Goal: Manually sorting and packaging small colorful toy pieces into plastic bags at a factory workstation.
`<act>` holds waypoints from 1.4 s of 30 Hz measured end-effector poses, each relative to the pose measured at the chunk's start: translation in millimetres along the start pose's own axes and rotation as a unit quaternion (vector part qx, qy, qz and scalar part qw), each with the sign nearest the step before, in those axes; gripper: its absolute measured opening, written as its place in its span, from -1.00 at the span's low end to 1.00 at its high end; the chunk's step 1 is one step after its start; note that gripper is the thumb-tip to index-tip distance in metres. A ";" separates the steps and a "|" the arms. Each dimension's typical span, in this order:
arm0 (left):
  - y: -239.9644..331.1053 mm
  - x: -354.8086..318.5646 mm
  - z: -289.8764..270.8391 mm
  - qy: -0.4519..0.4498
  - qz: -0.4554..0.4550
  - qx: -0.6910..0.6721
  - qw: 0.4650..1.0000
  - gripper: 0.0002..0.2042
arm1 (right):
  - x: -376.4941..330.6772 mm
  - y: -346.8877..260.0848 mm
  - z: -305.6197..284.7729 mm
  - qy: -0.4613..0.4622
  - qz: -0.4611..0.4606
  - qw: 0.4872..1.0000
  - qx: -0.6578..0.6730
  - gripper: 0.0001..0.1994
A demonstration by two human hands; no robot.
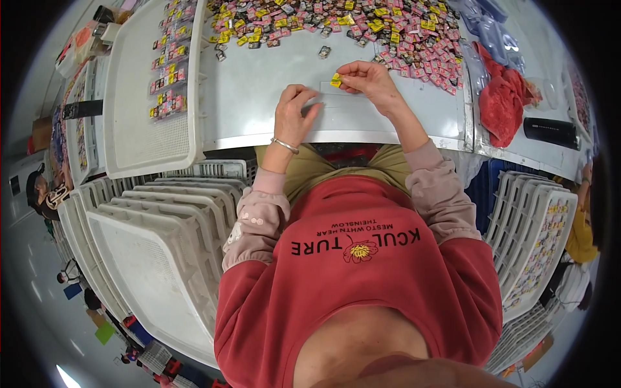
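My right hand [371,85] pinches a small yellow piece [336,80] with dark marks between thumb and fingers, just above the pale tabletop [272,68]. To its left, my left hand [296,115] is held with curved fingers, thumb and forefinger apart, and nothing shows between them. Between the hands lies a thin clear plastic piece [336,101], hard to make out against the table; whether my left fingertips touch it I cannot tell. A wide heap of small pink, yellow and black pieces [414,39] spreads beyond my hands. One loose dark piece [325,52] lies apart from it.
At the left, a white plastic tray [139,123] bears a column of clear packs [169,77] filled with small pieces. A red cloth [499,97] and a black cylindrical object [551,132] lie at the right. Stacked white trays [149,252] stand below the table edge on both sides.
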State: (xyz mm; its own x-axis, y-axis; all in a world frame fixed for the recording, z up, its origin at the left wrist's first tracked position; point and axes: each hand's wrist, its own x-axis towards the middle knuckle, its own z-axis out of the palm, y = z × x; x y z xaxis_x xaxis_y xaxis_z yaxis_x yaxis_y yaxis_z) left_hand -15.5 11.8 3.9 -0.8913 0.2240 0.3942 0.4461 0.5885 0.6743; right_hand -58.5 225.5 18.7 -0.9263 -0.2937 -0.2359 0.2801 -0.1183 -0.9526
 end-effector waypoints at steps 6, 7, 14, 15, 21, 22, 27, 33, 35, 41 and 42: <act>6.1 6.7 4.8 0.009 0.044 0.062 0.997 -0.76 | 10.6 0.1 12.6 -0.001 0.015 1.000 -0.027 -0.78; 5.0 6.3 4.7 0.011 0.044 0.061 0.997 -0.76 | 11.1 -0.6 13.9 0.001 0.019 0.999 -0.029 -0.78; 0.2 3.0 5.3 0.012 0.029 0.049 0.998 -0.76 | 14.1 -6.1 12.6 -0.030 0.047 0.995 -0.078 -0.73; 0.2 3.4 5.7 0.025 0.025 0.037 0.999 -0.76 | 12.6 -8.8 13.2 -0.029 0.030 0.997 -0.063 -0.73; 2.1 2.4 6.5 0.049 0.017 0.047 0.998 -0.76 | 18.2 -11.8 13.7 -0.008 0.039 0.997 -0.061 -0.79; 2.2 3.9 6.6 0.049 0.018 0.046 0.998 -0.76 | 19.9 -7.0 12.8 0.008 0.038 0.997 -0.070 -0.80; 3.1 9.6 9.5 0.020 0.053 0.074 0.996 -0.80 | 28.0 27.2 20.7 0.082 -0.101 0.966 -0.223 -0.76; 8.4 5.7 12.5 0.035 0.055 0.068 0.996 -0.83 | 28.4 39.1 17.6 0.077 -0.096 0.986 -0.114 -0.78; 8.3 3.2 12.5 0.033 0.049 0.058 0.997 -0.83 | 26.2 36.6 18.5 0.072 -0.088 0.985 -0.128 -0.76; 5.0 -3.8 10.9 0.042 0.044 0.054 0.997 -0.85 | 12.9 9.6 46.8 0.073 -0.128 0.918 -0.368 -0.85; 5.0 -4.0 10.0 0.043 0.045 0.055 0.997 -0.84 | 13.2 11.3 46.9 0.070 -0.142 0.912 -0.378 -0.89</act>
State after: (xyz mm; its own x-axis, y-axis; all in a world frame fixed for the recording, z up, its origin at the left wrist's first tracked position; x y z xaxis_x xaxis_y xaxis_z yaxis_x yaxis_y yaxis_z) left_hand -10.5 21.7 -0.6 -0.8358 0.2157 0.5049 0.5082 0.6518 0.5629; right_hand -55.8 175.7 13.8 -0.9725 -0.2224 0.0690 -0.1806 0.5330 -0.8266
